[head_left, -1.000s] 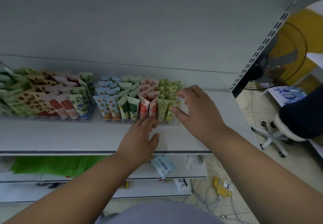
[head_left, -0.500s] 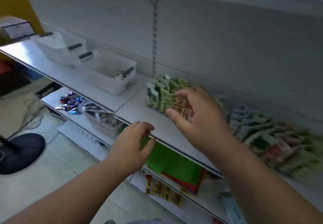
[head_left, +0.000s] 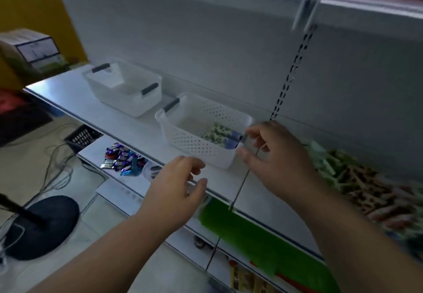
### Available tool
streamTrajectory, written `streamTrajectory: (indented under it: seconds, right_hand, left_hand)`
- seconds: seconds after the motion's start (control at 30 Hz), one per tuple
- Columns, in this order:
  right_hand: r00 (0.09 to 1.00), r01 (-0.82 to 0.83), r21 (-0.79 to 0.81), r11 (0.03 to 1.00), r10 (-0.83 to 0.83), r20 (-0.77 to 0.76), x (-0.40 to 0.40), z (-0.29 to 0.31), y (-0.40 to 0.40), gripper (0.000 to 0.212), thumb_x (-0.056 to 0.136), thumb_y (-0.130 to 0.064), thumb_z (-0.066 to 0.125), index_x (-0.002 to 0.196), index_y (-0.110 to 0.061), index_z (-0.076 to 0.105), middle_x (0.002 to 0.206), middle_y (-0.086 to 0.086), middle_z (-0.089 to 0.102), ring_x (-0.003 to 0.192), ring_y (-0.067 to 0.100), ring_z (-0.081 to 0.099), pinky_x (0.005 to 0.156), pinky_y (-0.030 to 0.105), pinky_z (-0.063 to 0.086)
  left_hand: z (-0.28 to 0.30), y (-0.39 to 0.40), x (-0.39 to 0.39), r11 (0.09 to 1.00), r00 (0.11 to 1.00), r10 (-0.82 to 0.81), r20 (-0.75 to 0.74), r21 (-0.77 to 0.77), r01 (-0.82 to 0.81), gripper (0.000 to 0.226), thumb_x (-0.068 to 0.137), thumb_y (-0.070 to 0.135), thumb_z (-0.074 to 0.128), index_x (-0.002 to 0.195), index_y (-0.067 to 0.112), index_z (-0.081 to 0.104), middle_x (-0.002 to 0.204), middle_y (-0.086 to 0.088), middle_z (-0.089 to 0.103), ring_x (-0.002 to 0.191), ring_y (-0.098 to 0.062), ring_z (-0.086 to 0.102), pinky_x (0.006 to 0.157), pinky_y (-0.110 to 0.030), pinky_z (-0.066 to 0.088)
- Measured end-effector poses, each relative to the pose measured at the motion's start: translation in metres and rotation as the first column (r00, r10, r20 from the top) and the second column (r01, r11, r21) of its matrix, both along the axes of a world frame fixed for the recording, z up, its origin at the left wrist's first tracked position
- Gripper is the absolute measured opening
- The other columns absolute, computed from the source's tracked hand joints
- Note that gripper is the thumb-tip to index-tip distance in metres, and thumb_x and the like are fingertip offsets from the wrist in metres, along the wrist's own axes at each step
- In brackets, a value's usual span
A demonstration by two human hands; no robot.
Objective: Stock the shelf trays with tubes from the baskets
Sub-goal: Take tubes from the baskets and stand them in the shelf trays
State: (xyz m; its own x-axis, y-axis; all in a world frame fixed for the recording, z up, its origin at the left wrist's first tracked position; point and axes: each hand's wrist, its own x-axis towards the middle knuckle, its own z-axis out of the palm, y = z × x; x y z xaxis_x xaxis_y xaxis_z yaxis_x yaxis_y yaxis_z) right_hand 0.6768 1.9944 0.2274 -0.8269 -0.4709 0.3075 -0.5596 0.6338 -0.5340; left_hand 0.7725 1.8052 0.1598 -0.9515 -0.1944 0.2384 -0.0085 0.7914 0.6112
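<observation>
White metal shelf (head_left: 96, 112) carries two white plastic baskets: the far basket (head_left: 124, 88) shows nothing inside, while the near perforated basket (head_left: 199, 130) holds a small heap of green and blue tubes (head_left: 220, 133) at its right end. Off to the right, blurred rows of stocked tubes (head_left: 357, 178) fill the trays. Both hands hold nothing, fingers loosely curled; the right hand (head_left: 278, 157) hovers just beside the near basket's tubes, the left hand (head_left: 176, 183) lower, before the shelf edge.

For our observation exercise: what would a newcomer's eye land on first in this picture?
Probably the two bare hands mid-frame, the left hand and right hand, both empty, reaching toward the nearer white basket on the shelf, with a few tubes inside. At right, a blurred tray of tubes fills the shelf.
</observation>
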Motion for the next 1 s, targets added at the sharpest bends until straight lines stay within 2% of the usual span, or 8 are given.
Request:
streamTrajectory:
  seconds: [0.13, 0.27, 0.4, 0.57, 0.7, 0.8, 0.9, 1.0]
  right_hand:
    - [0.999, -0.054, 0.096, 0.994, 0.054, -0.002, -0.056, -0.013, -0.030, 0.025, 0.088, -0.034, 0.066, 0.108, -0.021, 0.057, 0.099, -0.007, 0.051, 0.084, 0.007, 0.050, 0.074, 0.024, 0.041]
    - [0.987, -0.141, 0.297, 0.944, 0.110, 0.117, -0.105, -0.029, -0.069, 0.015, 0.089, -0.025, 0.064, 0.097, -0.014, 0.057, 0.089, -0.001, 0.051, 0.082, 0.018, 0.052, 0.067, 0.025, 0.034]
    - [0.957, -0.279, 0.609, 0.743, 0.166, 0.236, -0.137, -0.054, -0.105, 0.008, 0.088, -0.017, 0.060, 0.083, -0.017, 0.053, 0.081, 0.001, 0.050, 0.078, 0.023, 0.051, 0.066, 0.029, 0.038]
    - [0.965, -0.263, 0.814, 0.517, 0.150, 0.216, -0.144, -0.069, -0.124, 0.021, 0.082, -0.013, 0.060, 0.067, -0.014, 0.046, 0.064, 0.001, 0.043, 0.057, 0.017, 0.041, 0.049, 0.028, 0.029]
    - [0.970, -0.195, 0.814, 0.548, -0.015, 0.243, -0.147, -0.077, -0.143, 0.016, 0.081, -0.009, 0.059, 0.071, -0.013, 0.047, 0.076, 0.004, 0.053, 0.069, 0.022, 0.048, 0.060, 0.030, 0.039]
    - [0.949, -0.199, 0.825, 0.529, -0.106, 0.296, -0.147, -0.078, -0.152, 0.007, 0.084, -0.014, 0.060, 0.080, -0.009, 0.056, 0.086, 0.008, 0.059, 0.079, 0.023, 0.054, 0.066, 0.030, 0.041]
    - [0.938, -0.159, 0.822, 0.546, -0.176, 0.298, -0.145, -0.070, -0.146, 0.015, 0.084, -0.025, 0.064, 0.088, -0.010, 0.064, 0.089, 0.005, 0.064, 0.080, 0.018, 0.056, 0.059, 0.024, 0.039]
    - [0.934, 0.168, 0.566, 0.807, -0.314, 0.170, -0.130, -0.043, -0.125, 0.019, 0.072, -0.023, 0.072, 0.069, -0.012, 0.057, 0.078, 0.006, 0.058, 0.070, 0.021, 0.056, 0.055, 0.027, 0.038]
  left_hand:
    - [-0.005, -0.015, -0.034, 0.999, 0.999, 0.032, -0.004, 0.043, -0.032, 0.025, 0.089, 0.034, 0.057, 0.113, 0.029, 0.056, 0.101, 0.017, 0.053, 0.090, -0.002, 0.051, 0.075, -0.023, 0.048]
    - [0.002, -0.046, -0.052, 0.999, 0.999, -0.032, -0.044, 0.030, 0.033, 0.021, 0.089, 0.033, 0.055, 0.109, 0.029, 0.058, 0.098, 0.015, 0.056, 0.087, -0.004, 0.054, 0.078, -0.032, 0.051]
    - [0.010, -0.079, -0.085, 0.993, 0.988, -0.107, -0.113, 0.039, 0.112, 0.021, 0.086, 0.032, 0.054, 0.106, 0.028, 0.060, 0.094, 0.015, 0.057, 0.084, -0.003, 0.055, 0.075, -0.026, 0.050]
    - [0.010, -0.123, -0.132, 0.945, 0.941, -0.325, -0.095, 0.014, 0.328, 0.015, 0.088, 0.026, 0.061, 0.102, 0.030, 0.061, 0.093, 0.019, 0.056, 0.086, -0.002, 0.055, 0.071, -0.015, 0.045]
    - [0.008, -0.150, -0.169, 0.875, 0.869, -0.482, -0.115, -0.006, 0.484, 0.015, 0.087, 0.024, 0.061, 0.102, 0.028, 0.062, 0.091, 0.017, 0.057, 0.082, -0.003, 0.055, 0.071, -0.024, 0.050]
    - [0.009, -0.158, -0.182, 0.842, 0.840, -0.539, -0.068, -0.009, 0.540, 0.015, 0.087, 0.024, 0.061, 0.101, 0.030, 0.062, 0.088, 0.022, 0.054, 0.082, 0.000, 0.054, 0.068, -0.016, 0.044]
    - [0.013, -0.161, -0.193, 0.821, 0.821, -0.571, -0.019, -0.006, 0.571, 0.014, 0.088, 0.029, 0.059, 0.100, 0.035, 0.061, 0.087, 0.022, 0.055, 0.084, 0.003, 0.054, 0.066, -0.011, 0.042]
    - [0.017, -0.155, -0.213, 0.811, 0.810, -0.585, -0.030, 0.009, 0.585, 0.013, 0.091, 0.025, 0.056, 0.100, 0.034, 0.061, 0.087, 0.023, 0.054, 0.081, 0.004, 0.054, 0.063, -0.006, 0.040]
